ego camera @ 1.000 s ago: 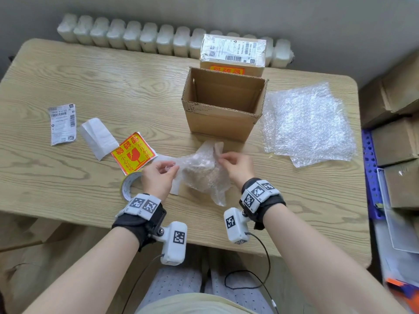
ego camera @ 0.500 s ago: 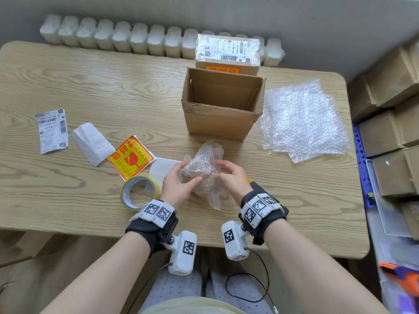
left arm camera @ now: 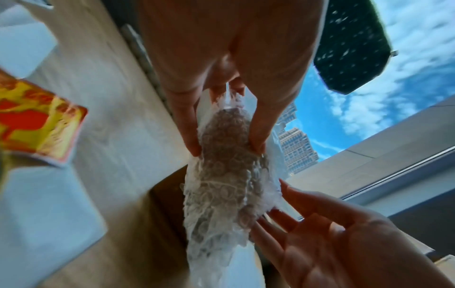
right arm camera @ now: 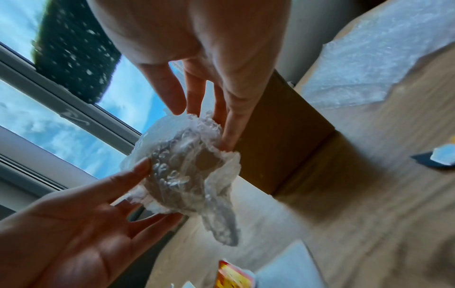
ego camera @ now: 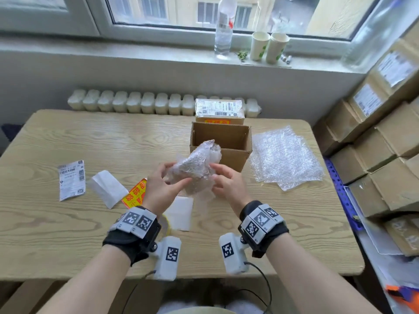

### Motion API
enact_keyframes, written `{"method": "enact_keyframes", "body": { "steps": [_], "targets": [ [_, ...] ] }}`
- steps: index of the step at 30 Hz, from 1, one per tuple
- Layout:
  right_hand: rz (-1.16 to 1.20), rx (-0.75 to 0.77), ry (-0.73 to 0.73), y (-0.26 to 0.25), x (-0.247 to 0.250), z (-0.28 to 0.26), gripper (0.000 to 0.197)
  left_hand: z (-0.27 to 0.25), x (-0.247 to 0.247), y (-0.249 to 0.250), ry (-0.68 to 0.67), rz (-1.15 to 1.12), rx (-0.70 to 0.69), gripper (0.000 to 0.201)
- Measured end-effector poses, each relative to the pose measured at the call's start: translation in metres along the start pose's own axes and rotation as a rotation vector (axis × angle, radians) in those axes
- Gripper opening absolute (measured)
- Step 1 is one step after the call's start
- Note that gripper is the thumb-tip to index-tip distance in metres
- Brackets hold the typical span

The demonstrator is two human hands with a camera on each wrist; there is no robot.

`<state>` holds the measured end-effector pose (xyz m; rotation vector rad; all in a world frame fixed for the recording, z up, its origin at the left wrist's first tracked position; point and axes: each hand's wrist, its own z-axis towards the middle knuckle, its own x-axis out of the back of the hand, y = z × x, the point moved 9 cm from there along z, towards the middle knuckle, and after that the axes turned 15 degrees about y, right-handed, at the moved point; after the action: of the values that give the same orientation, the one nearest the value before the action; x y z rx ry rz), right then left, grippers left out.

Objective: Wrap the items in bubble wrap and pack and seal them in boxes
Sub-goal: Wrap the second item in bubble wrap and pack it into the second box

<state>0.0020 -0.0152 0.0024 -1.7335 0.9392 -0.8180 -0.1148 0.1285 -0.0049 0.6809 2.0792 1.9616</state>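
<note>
A brownish item wrapped in bubble wrap (ego camera: pixel 196 163) hangs in the air just before the open cardboard box (ego camera: pixel 229 134). My left hand (ego camera: pixel 178 175) holds this bundle, thumb on one side and fingers on the other, as the left wrist view shows (left arm camera: pixel 224 140). My right hand (ego camera: pixel 215 172) is at the bundle's right side with straight, spread fingers. Its fingertips (right arm camera: pixel 227 140) touch the wrap while the thumb stands apart. A loose tail of wrap (right arm camera: pixel 221 220) hangs below the bundle.
A sealed, labelled box (ego camera: pixel 219 109) stands behind the open one. Spare bubble wrap sheets (ego camera: pixel 286 157) lie to the right. Paper labels (ego camera: pixel 71 180), a red-yellow sticker (ego camera: pixel 133 193) and a tape roll (ego camera: pixel 166 224) lie left and near. Stacked cartons (ego camera: pixel 385 155) line the right wall.
The bundle has risen off the table and moved toward the open box. My right hand has loosened from pinching the wrap to touching it with straight fingers. The head view has tilted up.
</note>
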Motion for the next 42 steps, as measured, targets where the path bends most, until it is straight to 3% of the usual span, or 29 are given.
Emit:
{"method": "enact_keyframes", "body": {
  "steps": [9, 17, 21, 28, 34, 39, 42],
  "targets": [
    [0.181, 0.071, 0.150, -0.086, 0.024, 0.028, 0.024, 0.038, -0.032, 0.094, -0.132, -0.149, -0.116, 0.045],
    [0.205, 0.089, 0.176, -0.123, 0.052, 0.094, 0.036, 0.078, -0.087, 0.131, -0.214, 0.003, -0.183, 0.043],
    [0.122, 0.111, 0.119, -0.118, 0.058, 0.122, 0.017, 0.092, -0.105, 0.117, -0.193, 0.112, -0.161, 0.044],
    [0.030, 0.095, 0.048, -0.085, 0.058, 0.146, 0.022, 0.101, -0.122, 0.074, -0.191, 0.300, -0.120, 0.048],
    [-0.166, 0.175, 0.007, -0.070, 0.054, 0.147, 0.002, 0.098, -0.129, 0.052, -0.221, 0.490, -0.175, 0.042],
    [-0.340, 0.266, -0.030, -0.058, 0.048, 0.147, 0.010, 0.088, -0.132, 0.041, -0.264, 0.585, -0.200, 0.035],
    [-0.417, 0.300, -0.044, -0.053, 0.046, 0.145, 0.030, 0.085, -0.131, 0.032, -0.309, 0.607, -0.171, 0.027]
  ]
}}
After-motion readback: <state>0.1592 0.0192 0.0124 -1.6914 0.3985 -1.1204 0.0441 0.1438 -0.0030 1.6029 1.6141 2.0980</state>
